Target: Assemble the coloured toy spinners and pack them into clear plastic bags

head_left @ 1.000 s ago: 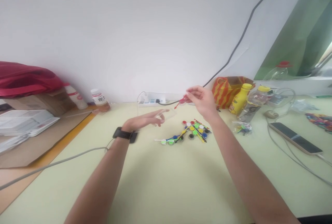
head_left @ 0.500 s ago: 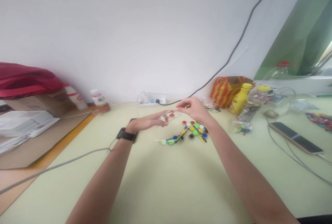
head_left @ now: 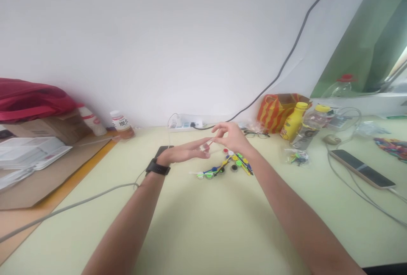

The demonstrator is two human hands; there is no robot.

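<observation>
Between its thumb and fingers, my left hand (head_left: 189,151) grips a small clear plastic bag (head_left: 204,147) that shows a bit of red inside. My right hand (head_left: 231,137) meets it from the right, thumb and forefinger pinched at the bag's upper edge. Most of the bag is hidden by the fingers. Below the hands on the table lie round plastic pieces in several colours, among them a black disc (head_left: 234,167) and a green one (head_left: 209,175), with thin blue, black and yellow sticks. My right forearm covers part of this group.
Behind my left wrist lies a dark phone (head_left: 165,150). A power strip (head_left: 186,123) sits against the wall. Glasses (head_left: 257,134), a striped paper bag (head_left: 276,111), a yellow bottle (head_left: 294,121), a bagged set of small parts (head_left: 297,157) and a second phone (head_left: 362,169) stand or lie rightward.
My right hand has moved slightly left and down, closer to my left hand. Less of the clear bag shows between them. The pieces on the table have not moved.
</observation>
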